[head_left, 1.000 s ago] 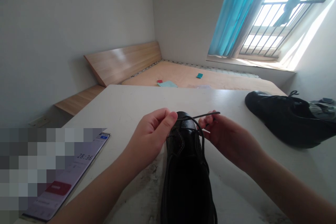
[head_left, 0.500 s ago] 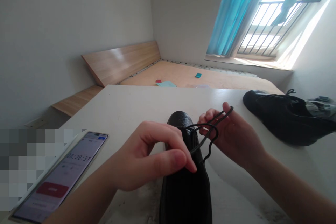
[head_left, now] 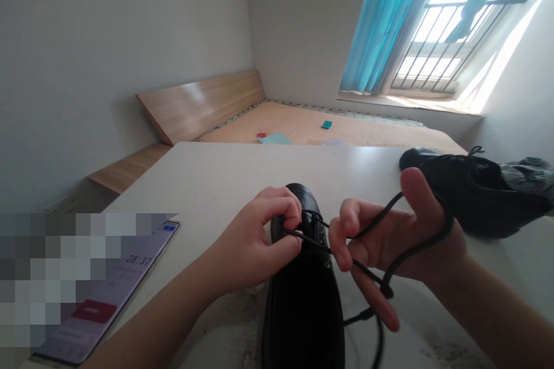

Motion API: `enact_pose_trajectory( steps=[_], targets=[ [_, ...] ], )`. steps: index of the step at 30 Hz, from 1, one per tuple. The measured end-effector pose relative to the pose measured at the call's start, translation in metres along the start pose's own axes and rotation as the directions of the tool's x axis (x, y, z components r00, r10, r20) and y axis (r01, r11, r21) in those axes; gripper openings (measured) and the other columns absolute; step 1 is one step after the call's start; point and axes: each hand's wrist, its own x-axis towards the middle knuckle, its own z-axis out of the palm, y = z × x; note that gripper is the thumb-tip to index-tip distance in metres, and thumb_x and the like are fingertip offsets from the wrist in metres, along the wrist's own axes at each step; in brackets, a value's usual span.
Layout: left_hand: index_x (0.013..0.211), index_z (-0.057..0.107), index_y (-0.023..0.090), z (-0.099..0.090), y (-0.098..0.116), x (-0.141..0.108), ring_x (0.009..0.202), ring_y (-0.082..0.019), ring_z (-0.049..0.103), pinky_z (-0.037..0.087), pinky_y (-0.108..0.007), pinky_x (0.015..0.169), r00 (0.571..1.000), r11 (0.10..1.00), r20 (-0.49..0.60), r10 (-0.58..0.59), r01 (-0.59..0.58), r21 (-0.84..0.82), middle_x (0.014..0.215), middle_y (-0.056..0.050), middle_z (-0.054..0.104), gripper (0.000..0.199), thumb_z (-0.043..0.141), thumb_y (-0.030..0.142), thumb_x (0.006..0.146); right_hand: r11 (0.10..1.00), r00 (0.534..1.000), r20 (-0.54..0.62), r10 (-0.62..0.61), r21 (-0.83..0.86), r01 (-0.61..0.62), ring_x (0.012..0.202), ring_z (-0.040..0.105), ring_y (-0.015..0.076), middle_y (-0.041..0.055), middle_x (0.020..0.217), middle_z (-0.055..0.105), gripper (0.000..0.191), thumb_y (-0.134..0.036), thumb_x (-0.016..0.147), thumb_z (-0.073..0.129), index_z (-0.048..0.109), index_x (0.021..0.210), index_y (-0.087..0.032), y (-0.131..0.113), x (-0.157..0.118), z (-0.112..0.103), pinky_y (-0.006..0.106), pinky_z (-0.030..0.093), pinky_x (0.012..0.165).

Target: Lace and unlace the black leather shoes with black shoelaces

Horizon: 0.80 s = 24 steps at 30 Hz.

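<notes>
A black shoe (head_left: 303, 300) stands on the white table, its toe pointing away from me. Over its left side, my left hand (head_left: 272, 230) pinches a dark lace (head_left: 318, 242) between thumb and fingers, close to the eyelets. Right of the shoe, my right hand (head_left: 389, 236) is turned palm up. The lace runs across its fingers and loops round its raised thumb, and loose lace hangs below the hand.
A second black shoe (head_left: 485, 190) lies on the table (head_left: 216, 173) at the right. A phone (head_left: 112, 300) showing a timer lies at the left. Behind the table are a bed (head_left: 367, 127) and a blue curtain (head_left: 385, 23).
My left hand has drawn back over the shoe and closed on the lace. My right hand has moved right and nearer, its fingers spreading and the loop on it widening.
</notes>
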Motion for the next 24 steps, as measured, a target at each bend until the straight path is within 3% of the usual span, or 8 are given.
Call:
enact_pose_trajectory(
  steps=[4,7,11,14,16,20,22,24],
  targets=[
    [0.061,0.044,0.02,-0.006,0.0,0.0,0.067,-0.016,0.044,0.038,-0.031,0.069,0.994,0.964,-0.108,0.009,-0.038,-0.262,0.067,0.001,0.049,0.039,0.054,0.039,0.094,0.997,0.998,-0.001,0.066,-0.037,-0.066,0.063,0.07,0.0242,0.0106,0.102,0.069,0.08,-0.095,0.057,0.047,0.054,0.09,-0.022,-0.003,-0.004,-0.004,0.033,0.052,0.056],
    [0.052,0.038,0.02,-0.015,0.004,0.001,0.066,-0.017,0.046,0.042,-0.033,0.07,0.991,0.863,-0.131,-0.001,-0.065,-0.5,0.062,-0.001,0.044,0.06,0.046,0.066,0.089,0.997,0.999,0.039,0.038,-0.069,-0.035,0.08,0.072,0.027,0.0114,0.102,0.07,0.077,-0.09,0.063,0.05,0.06,0.094,-0.019,0.001,0.001,-0.013,0.037,0.054,0.072],
    [0.043,0.028,0.021,-0.025,0.012,0.0,0.059,-0.02,0.049,0.05,-0.035,0.062,0.995,0.746,0.069,-0.069,0.097,-0.659,0.054,-0.003,0.041,0.07,0.046,0.082,0.072,0.983,0.983,0.171,0.067,-0.179,-0.036,0.09,0.07,0.0241,0.0122,0.109,0.069,0.071,-0.078,0.076,0.054,0.061,0.111,-0.018,0.003,0.002,-0.031,0.035,0.053,0.077],
    [0.04,0.031,0.023,-0.03,0.01,-0.001,0.051,-0.02,0.048,0.049,-0.034,0.048,0.967,0.697,0.244,-0.077,0.227,-0.681,0.047,-0.004,0.037,0.061,0.059,0.073,0.061,0.897,0.9,0.303,0.313,-0.405,-0.175,0.1,0.07,0.0259,0.0192,0.119,0.066,0.058,-0.059,0.083,0.064,0.06,0.12,-0.014,-0.002,-0.005,-0.04,0.033,0.054,0.077],
    [0.044,0.041,0.025,-0.035,0.006,-0.002,0.05,-0.02,0.048,0.049,-0.033,0.046,0.914,0.673,0.404,-0.029,0.316,-0.669,0.047,-0.002,0.039,0.046,0.071,0.058,0.057,0.817,0.856,0.282,0.433,-0.524,-0.241,0.102,0.07,0.025,0.0208,0.121,0.065,0.05,-0.05,0.088,0.061,0.061,0.121,-0.012,-0.007,-0.011,-0.044,0.031,0.054,0.075],
    [0.067,0.061,0.026,-0.044,0.005,-0.006,0.059,-0.021,0.058,0.055,-0.033,0.058,0.712,0.711,0.7,0.061,0.461,-0.531,0.064,-0.004,0.057,0.029,0.084,0.038,0.054,0.785,0.92,0.131,0.37,-0.574,-0.234,0.114,0.064,0.0242,0.0184,0.124,0.064,0.038,-0.042,0.092,0.058,0.065,0.114,-0.012,-0.011,-0.017,-0.054,0.032,0.056,0.08],
    [0.072,0.064,0.024,-0.046,0.008,-0.01,0.062,-0.021,0.062,0.056,-0.034,0.062,0.646,0.735,0.762,0.041,0.498,-0.461,0.071,-0.005,0.063,0.038,0.086,0.047,0.051,0.805,0.943,0.149,0.296,-0.57,-0.163,0.123,0.058,0.0268,0.0176,0.119,0.066,0.032,-0.038,0.09,0.062,0.068,0.107,-0.011,-0.01,-0.018,-0.062,0.042,0.049,0.096],
    [0.072,0.067,0.021,-0.045,0.01,-0.016,0.059,-0.021,0.063,0.056,-0.032,0.058,0.633,0.728,0.773,0.037,0.512,-0.455,0.07,-0.005,0.067,0.053,0.079,0.068,0.05,0.845,0.969,0.169,0.182,-0.531,-0.065,0.126,0.055,0.029,0.0148,0.109,0.069,0.026,-0.034,0.088,0.066,0.069,0.101,-0.011,-0.009,-0.018,-0.071,0.048,0.039,0.106]
  ],
)
